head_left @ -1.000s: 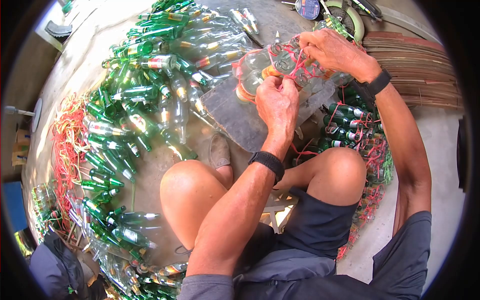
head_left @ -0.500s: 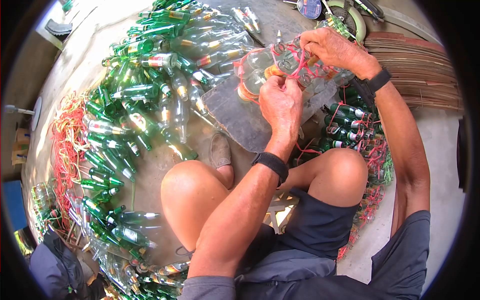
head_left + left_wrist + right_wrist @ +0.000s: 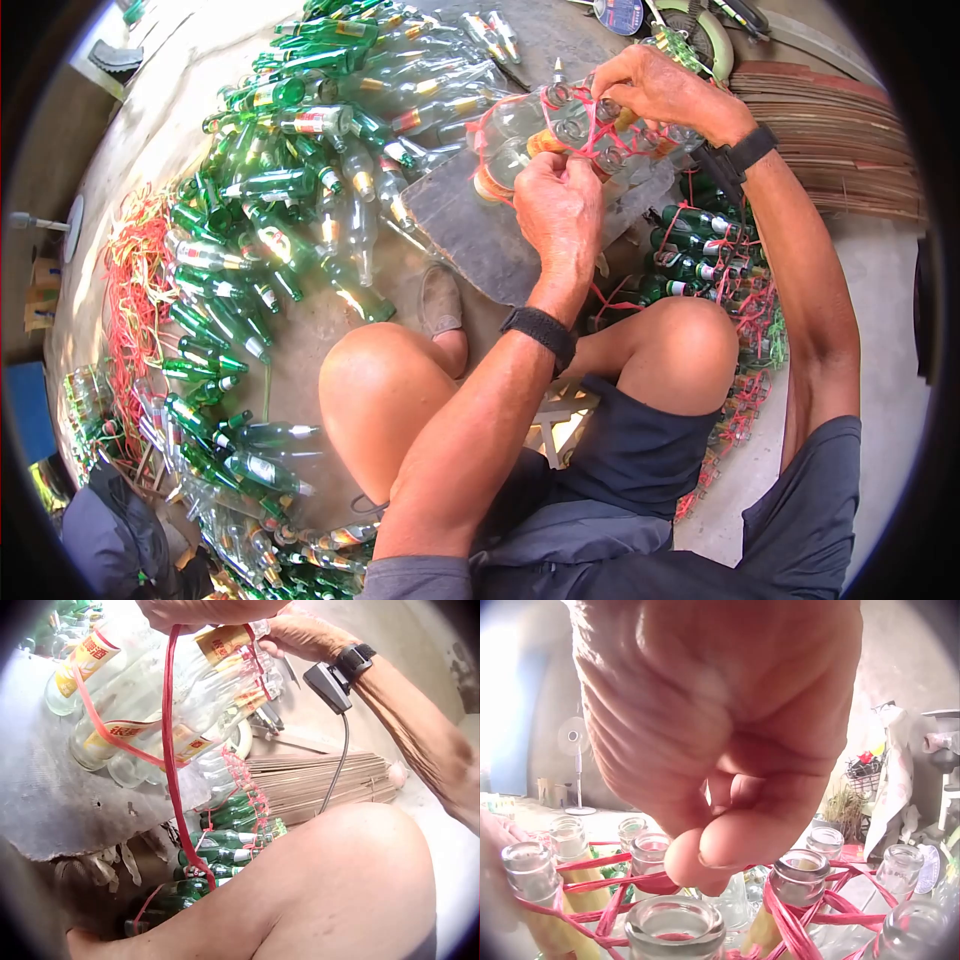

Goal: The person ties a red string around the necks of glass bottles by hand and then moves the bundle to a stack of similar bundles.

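Clear glass bottles [image 3: 510,155] with yellow-orange labels stand bundled on a dark board [image 3: 470,235], bound by red plastic cord [image 3: 592,862] that runs between their necks. At the near side of the bundle my left hand [image 3: 560,205] has its fingers curled on the cord. A length of red cord [image 3: 171,735] hangs from that hand in the left wrist view. Over the bottle tops, the fingertips of my right hand [image 3: 670,90] pinch the red cord. Close below those fingertips are several open bottle mouths [image 3: 675,922], seen in the right wrist view.
Loose green and clear bottles [image 3: 270,185] cover the floor to the left, beside a heap of red cord [image 3: 140,290]. Tied green bottles [image 3: 690,235] stand right of the board. Farther right lies a stack of brown slats [image 3: 820,140]; a wheel [image 3: 700,40] stands behind.
My right hand has shifted slightly up and to the left over the bottle tops. The left hand has moved only a little, staying at the bundle's near side.
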Tool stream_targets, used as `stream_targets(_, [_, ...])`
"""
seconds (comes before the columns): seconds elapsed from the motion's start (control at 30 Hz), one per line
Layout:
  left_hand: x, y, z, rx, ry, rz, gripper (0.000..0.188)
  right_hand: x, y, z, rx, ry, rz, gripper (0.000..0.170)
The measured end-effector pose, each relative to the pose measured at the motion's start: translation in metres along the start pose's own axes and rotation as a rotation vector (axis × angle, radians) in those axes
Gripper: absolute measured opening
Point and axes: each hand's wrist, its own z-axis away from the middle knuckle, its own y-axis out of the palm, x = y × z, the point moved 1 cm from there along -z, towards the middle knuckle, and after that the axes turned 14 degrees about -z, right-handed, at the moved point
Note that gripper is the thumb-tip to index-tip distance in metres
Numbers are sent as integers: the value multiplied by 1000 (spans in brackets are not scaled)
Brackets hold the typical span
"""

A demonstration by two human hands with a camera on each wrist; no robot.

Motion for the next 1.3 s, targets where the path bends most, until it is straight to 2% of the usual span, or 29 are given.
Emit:
stream_targets(0.23, [-5,-9,1,8,-10,34,27,-6,-1,-3,46,48,-10,19])
stream_targets(0.5, [-6,-16,0,-8,-15,-72,24,-12,6,2,26,71,-41,26])
stream_targets(0.7, [-10,-23,0,19,-24,-61,23,-28,10,1,35,-33,131,29])
stream_targets(0.77, [-5,-24,-4,9,13,-47,25,-31,13,8,-110,-245,305,27])
stream_targets(0.8, [-3,-24,-5,-1,49,-30,27,-24,18,13,-113,-245,306,27])
stream_targets(0.87, [-2,-25,-5,5,43,-63,26,-7,31,27,-372,-57,115,25])
stream_targets(0.9, [-1,-26,-5,10,34,-98,26,-5,35,30,-377,-57,114,25])
stream_targets(0.97, [0,-26,-5,18,29,-103,26,-3,40,34,-487,-220,141,27])
stream_targets(1.1, [-4,-29,-3,27,11,-133,27,9,45,39,-451,-217,75,23])
stream_targets(1.17, [-5,-30,-4,25,18,-120,27,15,50,42,-442,-300,254,15])
stream_targets(1.3, [-6,-31,-3,23,30,-116,27,9,47,38,-393,-336,280,13])
